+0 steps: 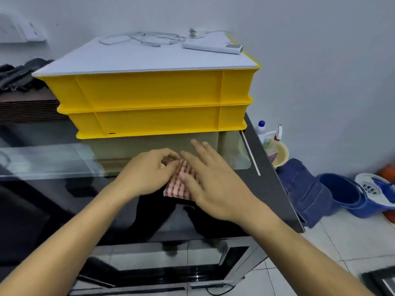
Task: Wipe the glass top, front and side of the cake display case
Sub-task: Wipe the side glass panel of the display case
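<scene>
The cake display case has a dark glass top [64, 201] with a black frame, and its glass front [171, 259] shows below my arms. A folded red-and-white checked cloth [178, 186] lies on the glass top near the middle. My left hand [147, 173] pinches the cloth's far corner with curled fingers. My right hand [210, 182] lies flat on the cloth with straight fingers and covers its right part.
Two stacked yellow crates [154, 103] with a white lid, cables and a power strip [213, 47] sit on the back of the case. Right of the case stand spray bottles [269, 137], blue jeans [305, 189] and a blue mop bucket [346, 193]. Dark cloth lies at far left.
</scene>
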`<move>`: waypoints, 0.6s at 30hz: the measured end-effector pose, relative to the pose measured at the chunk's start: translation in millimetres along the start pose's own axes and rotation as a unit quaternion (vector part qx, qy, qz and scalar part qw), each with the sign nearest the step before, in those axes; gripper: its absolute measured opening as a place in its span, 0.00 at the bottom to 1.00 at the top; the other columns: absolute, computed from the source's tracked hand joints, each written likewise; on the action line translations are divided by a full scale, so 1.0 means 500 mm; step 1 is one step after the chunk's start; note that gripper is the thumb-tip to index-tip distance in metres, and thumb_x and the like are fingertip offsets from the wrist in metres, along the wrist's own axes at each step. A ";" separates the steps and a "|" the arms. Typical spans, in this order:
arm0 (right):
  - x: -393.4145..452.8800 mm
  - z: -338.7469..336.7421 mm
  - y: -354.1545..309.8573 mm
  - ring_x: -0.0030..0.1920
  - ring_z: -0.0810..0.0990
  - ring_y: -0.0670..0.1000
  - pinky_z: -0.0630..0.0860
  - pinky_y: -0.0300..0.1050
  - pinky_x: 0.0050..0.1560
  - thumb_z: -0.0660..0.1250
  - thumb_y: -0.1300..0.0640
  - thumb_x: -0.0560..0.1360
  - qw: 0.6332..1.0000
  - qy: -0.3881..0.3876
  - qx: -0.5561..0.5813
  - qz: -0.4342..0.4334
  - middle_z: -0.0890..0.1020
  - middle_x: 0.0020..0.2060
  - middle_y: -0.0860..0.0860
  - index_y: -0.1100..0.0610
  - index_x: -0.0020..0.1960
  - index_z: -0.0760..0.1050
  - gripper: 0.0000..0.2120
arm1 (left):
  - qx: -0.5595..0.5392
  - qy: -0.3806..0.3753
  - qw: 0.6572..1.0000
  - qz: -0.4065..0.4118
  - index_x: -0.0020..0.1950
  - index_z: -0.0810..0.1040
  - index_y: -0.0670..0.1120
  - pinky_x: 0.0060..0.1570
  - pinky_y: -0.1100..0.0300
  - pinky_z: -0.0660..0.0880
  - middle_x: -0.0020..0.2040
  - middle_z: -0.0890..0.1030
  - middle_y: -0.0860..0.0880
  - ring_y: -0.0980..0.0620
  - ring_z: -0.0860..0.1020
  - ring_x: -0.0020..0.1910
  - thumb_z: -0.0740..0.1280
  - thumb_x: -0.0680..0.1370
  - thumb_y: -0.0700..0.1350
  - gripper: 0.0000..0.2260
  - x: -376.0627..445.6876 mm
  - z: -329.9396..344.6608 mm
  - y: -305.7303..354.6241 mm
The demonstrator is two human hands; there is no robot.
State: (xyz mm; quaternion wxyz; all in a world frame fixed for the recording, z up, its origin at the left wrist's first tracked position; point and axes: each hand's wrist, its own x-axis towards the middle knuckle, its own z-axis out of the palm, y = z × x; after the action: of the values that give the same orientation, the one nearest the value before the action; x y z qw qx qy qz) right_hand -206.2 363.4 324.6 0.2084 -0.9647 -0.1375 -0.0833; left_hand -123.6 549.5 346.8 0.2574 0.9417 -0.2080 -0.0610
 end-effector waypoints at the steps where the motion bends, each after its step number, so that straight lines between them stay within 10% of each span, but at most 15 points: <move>1: 0.004 0.018 0.000 0.84 0.41 0.52 0.40 0.50 0.83 0.50 0.40 0.86 0.998 -0.049 -0.029 -0.040 0.46 0.85 0.50 0.48 0.85 0.50 0.31 | 0.016 0.001 1.000 0.001 0.63 0.79 0.61 0.51 0.53 0.77 0.50 0.83 0.60 0.53 0.81 0.51 0.64 0.83 0.51 0.11 -0.008 0.002 -0.001; 5: 0.009 0.027 0.030 0.81 0.29 0.46 0.34 0.49 0.81 0.43 0.37 0.85 0.977 -0.186 -0.049 -0.091 0.37 0.83 0.44 0.45 0.84 0.38 0.31 | 0.086 0.012 0.996 0.004 0.68 0.78 0.60 0.46 0.54 0.74 0.49 0.79 0.58 0.52 0.78 0.48 0.64 0.83 0.46 0.16 -0.025 0.020 -0.011; 8: 0.032 -0.019 0.037 0.81 0.32 0.45 0.33 0.46 0.81 0.43 0.40 0.86 0.975 -0.137 -0.026 -0.172 0.42 0.84 0.45 0.46 0.85 0.47 0.29 | 0.026 0.023 0.999 0.010 0.53 0.77 0.63 0.40 0.60 0.70 0.44 0.79 0.57 0.50 0.78 0.46 0.63 0.81 0.40 0.16 -0.021 0.025 -0.028; 12: 0.070 -0.001 0.082 0.84 0.42 0.49 0.41 0.51 0.83 0.44 0.43 0.86 0.939 -0.160 -0.076 -0.294 0.52 0.84 0.48 0.51 0.84 0.57 0.28 | 0.042 0.090 0.995 -0.003 0.63 0.82 0.54 0.58 0.51 0.74 0.58 0.83 0.51 0.47 0.78 0.59 0.63 0.82 0.40 0.15 -0.002 0.036 -0.074; 18: 0.120 -0.001 0.181 0.83 0.38 0.44 0.37 0.47 0.82 0.36 0.37 0.84 0.961 -0.184 -0.098 -0.181 0.47 0.84 0.42 0.44 0.85 0.48 0.31 | 0.096 0.136 0.986 0.005 0.69 0.79 0.54 0.61 0.49 0.67 0.63 0.77 0.52 0.47 0.71 0.65 0.57 0.82 0.49 0.19 -0.012 0.087 -0.097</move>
State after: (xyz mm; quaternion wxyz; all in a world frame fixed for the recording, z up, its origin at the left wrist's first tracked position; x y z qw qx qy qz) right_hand -122.3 297.7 303.9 0.0657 -0.9380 -0.3373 0.0463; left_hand -121.0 570.0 284.8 0.1918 0.9605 -0.1805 0.0897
